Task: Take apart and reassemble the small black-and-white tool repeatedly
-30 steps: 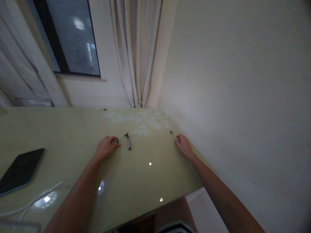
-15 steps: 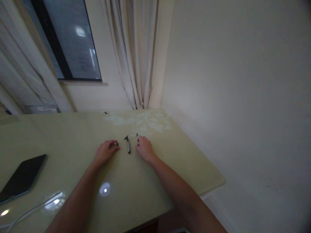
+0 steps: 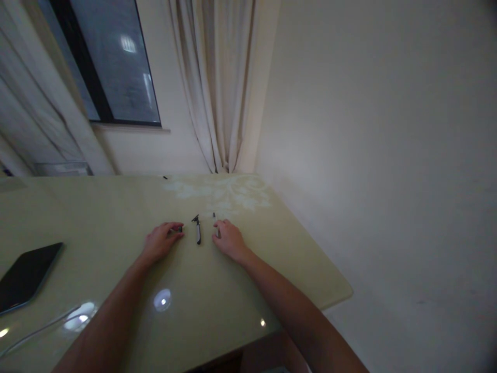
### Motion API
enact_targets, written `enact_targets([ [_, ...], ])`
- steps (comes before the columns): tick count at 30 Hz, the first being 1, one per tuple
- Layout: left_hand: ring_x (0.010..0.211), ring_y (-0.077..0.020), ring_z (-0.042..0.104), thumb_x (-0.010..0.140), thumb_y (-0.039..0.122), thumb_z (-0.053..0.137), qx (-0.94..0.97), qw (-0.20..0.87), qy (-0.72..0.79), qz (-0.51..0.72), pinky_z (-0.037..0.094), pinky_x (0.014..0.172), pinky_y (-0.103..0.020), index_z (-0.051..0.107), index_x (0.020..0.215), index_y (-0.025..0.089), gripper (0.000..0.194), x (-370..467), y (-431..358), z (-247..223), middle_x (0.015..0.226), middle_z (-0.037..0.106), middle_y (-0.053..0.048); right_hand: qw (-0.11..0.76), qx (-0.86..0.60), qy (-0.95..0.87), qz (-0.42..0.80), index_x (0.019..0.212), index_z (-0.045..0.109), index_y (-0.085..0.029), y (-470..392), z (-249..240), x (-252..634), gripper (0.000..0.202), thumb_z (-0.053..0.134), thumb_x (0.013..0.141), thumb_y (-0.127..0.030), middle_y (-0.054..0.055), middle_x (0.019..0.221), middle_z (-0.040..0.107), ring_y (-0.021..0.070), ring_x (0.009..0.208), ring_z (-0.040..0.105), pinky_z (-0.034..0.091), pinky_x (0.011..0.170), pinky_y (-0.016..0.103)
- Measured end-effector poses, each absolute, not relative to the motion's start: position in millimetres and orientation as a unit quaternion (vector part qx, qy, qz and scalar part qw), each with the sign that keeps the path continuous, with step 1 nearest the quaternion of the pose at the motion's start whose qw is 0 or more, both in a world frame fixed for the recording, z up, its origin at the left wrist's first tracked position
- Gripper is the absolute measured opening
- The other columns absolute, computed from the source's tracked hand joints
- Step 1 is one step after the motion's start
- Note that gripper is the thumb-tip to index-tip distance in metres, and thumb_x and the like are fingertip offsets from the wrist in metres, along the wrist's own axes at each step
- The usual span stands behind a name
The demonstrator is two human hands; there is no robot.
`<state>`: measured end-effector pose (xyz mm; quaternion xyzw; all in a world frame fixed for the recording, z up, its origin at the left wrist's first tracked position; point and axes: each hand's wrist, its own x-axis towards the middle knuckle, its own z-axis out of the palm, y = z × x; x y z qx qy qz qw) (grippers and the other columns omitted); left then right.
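- While a plain pale wall (image 3: 380,145) fills the right side of the view, a glossy yellow-green table (image 3: 202,300) spreads below it, its right edge running along the wall.
- Two cream curtains hang beyond the table: the left curtain (image 3: 39,93) slants down at the far left, and the right curtain (image 3: 217,77) gathers narrow near the tabletop.
- Between them is a dark-framed window (image 3: 116,57) with light reflected in its glass.
- A black tablet (image 3: 29,274) lies flat at the table's left side, well apart from both hands.
- The right hand (image 3: 230,239) rests at the tabletop, its fingers closed around the near part of a slim stick.
- The left hand (image 3: 160,242) is bent toward the middle, thumb and fingers pinching a small dark piece.
- A pale cable (image 3: 41,329) curves across the near left corner.
- A razor (image 3: 198,232) lies between the hands, touching neither, its head toward the curtains.
- The slim stick (image 3: 214,215), dark-tipped, points away from the person, just right of the razor.
- The small dark piece (image 3: 180,229) sits at the left fingertips, too small and blurred to identify.
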<state>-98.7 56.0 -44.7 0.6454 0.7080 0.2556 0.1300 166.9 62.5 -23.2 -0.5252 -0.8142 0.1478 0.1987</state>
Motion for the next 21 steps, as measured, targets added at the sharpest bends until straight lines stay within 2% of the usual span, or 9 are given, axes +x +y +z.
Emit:
enact_targets([
  [3,0.110,-0.0285,0.069,0.084,0.045,0.062,0.643,0.135,0.707,0.262,0.050,0.099,-0.041,0.075,0.120,0.024,0.044,-98.6,54.5,-43.5,0.118,0.077,-0.009,0.189,-0.523,-0.820,0.136,0.130,0.066,-0.020,59.5,-20.4,164.4,0.036,0.062,0.096,-0.030,0.012,0.125,0.067,0.0253,0.104,0.067,0.051,0.089,0.035],
  [7,0.097,-0.0270,0.070,0.079,0.051,0.063,0.635,0.133,0.695,0.309,0.053,0.091,-0.038,0.076,0.114,0.020,0.048,-97.4,48.7,-37.2,0.115,0.075,-0.010,0.210,-0.515,-0.821,0.129,0.129,0.067,-0.020,58.2,-17.7,175.7,0.045,0.064,0.097,-0.051,0.013,0.122,0.068,0.0250,0.100,0.068,0.051,0.087,0.035],
  [9,0.089,-0.0256,0.069,0.082,0.055,0.058,0.631,0.109,0.689,0.340,0.054,0.085,-0.036,0.076,0.102,0.021,0.043,-93.9,42.7,-32.1,0.108,0.077,-0.009,0.235,-0.513,-0.814,0.134,0.123,0.069,-0.019,60.0,-18.9,188.7,0.039,0.062,0.099,-0.049,0.011,0.115,0.070,0.0219,0.093,0.067,0.050,0.085,0.032],
  [12,0.086,-0.0248,0.070,0.092,0.053,0.044,0.625,0.079,0.689,0.359,0.053,0.082,-0.034,0.074,0.094,0.022,0.043,-78.9,30.1,-25.2,0.096,0.078,-0.007,0.285,-0.527,-0.780,0.181,0.099,0.072,-0.018,64.5,-21.8,209.7,0.019,0.062,0.099,-0.033,0.005,0.090,0.071,0.0164,0.080,0.064,0.046,0.076,0.026],
  [14,0.087,-0.0253,0.071,0.098,0.048,0.034,0.632,0.071,0.697,0.331,0.052,0.082,-0.035,0.072,0.097,0.022,0.046,-61.1,21.2,-22.1,0.094,0.078,-0.007,0.335,-0.534,-0.745,0.220,0.086,0.070,-0.017,66.7,-21.5,219.2,0.020,0.061,0.098,-0.030,0.002,0.077,0.068,0.0146,0.072,0.060,0.043,0.069,0.024],
  [16,0.086,-0.0272,0.071,0.102,0.046,0.028,0.640,0.050,0.722,0.259,0.050,0.077,-0.036,0.069,0.095,0.022,0.048,-39.7,13.7,-19.5,0.093,0.077,-0.010,0.386,-0.528,-0.716,0.245,0.079,0.067,-0.018,66.9,-19.2,223.1,0.026,0.059,0.098,-0.033,0.000,0.070,0.064,0.0137,0.065,0.056,0.039,0.064,0.024],
  [21,0.088,-0.0321,0.073,0.102,0.062,0.032,0.636,-0.010,0.764,0.102,0.048,0.070,-0.037,0.064,0.092,0.021,0.052,-3.3,6.2,-10.8,0.095,0.076,-0.014,0.437,-0.486,-0.710,0.263,0.074,0.066,-0.017,62.1,-15.1,216.0,0.034,0.058,0.098,-0.040,-0.001,0.064,0.060,0.0128,0.060,0.051,0.034,0.060,0.025],
])
